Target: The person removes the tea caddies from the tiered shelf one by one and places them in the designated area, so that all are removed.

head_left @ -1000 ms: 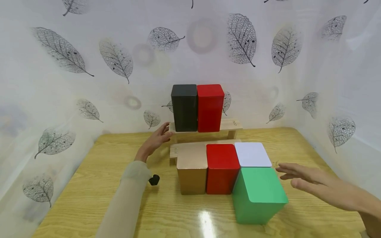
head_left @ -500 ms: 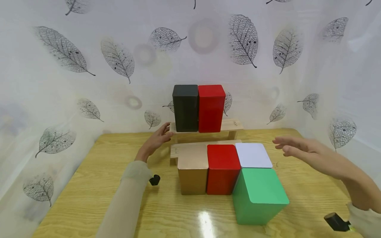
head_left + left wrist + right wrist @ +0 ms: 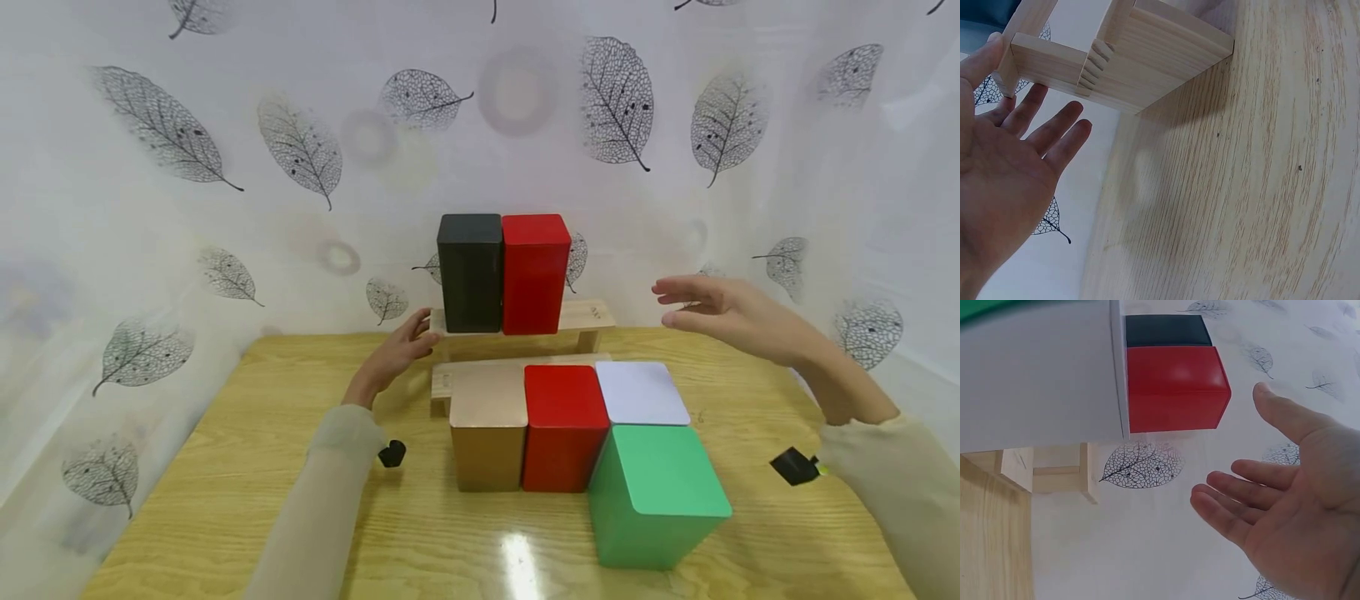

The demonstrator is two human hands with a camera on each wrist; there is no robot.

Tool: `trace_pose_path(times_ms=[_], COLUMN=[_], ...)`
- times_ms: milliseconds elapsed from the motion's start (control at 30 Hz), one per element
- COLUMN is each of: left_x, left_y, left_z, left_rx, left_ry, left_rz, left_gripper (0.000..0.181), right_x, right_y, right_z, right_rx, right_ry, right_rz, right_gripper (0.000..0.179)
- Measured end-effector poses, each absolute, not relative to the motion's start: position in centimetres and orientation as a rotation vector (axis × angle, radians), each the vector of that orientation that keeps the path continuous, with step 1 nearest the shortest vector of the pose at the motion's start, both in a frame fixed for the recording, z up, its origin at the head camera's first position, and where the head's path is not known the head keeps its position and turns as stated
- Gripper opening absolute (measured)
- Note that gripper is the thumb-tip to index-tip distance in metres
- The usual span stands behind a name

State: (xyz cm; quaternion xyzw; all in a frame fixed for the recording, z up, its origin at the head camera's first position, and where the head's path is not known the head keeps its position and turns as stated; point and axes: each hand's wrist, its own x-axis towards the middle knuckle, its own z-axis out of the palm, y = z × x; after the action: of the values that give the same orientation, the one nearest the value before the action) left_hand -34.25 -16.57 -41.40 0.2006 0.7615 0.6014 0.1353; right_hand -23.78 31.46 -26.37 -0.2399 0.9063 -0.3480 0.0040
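My left hand (image 3: 396, 348) is at the left end of a two-step wooden rack (image 3: 585, 317). In the left wrist view, its thumb and index finger pinch the end of the upper plank (image 3: 1029, 25), while the other fingers stretch out below. A black tin (image 3: 471, 275) and a red tin (image 3: 534, 275) stand side by side on the upper step. My right hand (image 3: 738, 321) is raised in the air right of the red tin, fingers apart and holding nothing; the right wrist view shows its palm (image 3: 1310, 525) apart from the tins.
In front of the lower step stand a gold tin (image 3: 487, 442), a second red tin (image 3: 564, 442), a white box (image 3: 642, 393) and, nearest, a green box (image 3: 660, 500). They rest on a wooden table (image 3: 262, 467). A leaf-patterned curtain (image 3: 487, 167) closes the back and sides.
My right hand has risen and moved forward from beside the green box to the right of the upper red tin. The left hand has stayed at the rack's end; the tins and boxes have not moved.
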Motion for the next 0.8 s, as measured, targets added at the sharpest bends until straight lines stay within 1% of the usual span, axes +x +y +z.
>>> trace_pose_path(times_ms=[567, 800], left_x=[-34.3, -34.2], left_y=[-16.6, -16.6], left_z=[-41.3, -41.3], left_rx=[0.569, 0.558], left_ry=[2.204, 2.212], left_rz=[1.745, 1.734], left_gripper=[0.073, 0.071], right_x=[-30.0, -32.1], right_y=[27.5, 25.9], right_z=[-23.5, -22.8], right_rx=[-0.785, -0.767], right_ry=[2.758, 2.724], right_rz=[-1.1, -1.132], right_gripper=[0.068, 0.079])
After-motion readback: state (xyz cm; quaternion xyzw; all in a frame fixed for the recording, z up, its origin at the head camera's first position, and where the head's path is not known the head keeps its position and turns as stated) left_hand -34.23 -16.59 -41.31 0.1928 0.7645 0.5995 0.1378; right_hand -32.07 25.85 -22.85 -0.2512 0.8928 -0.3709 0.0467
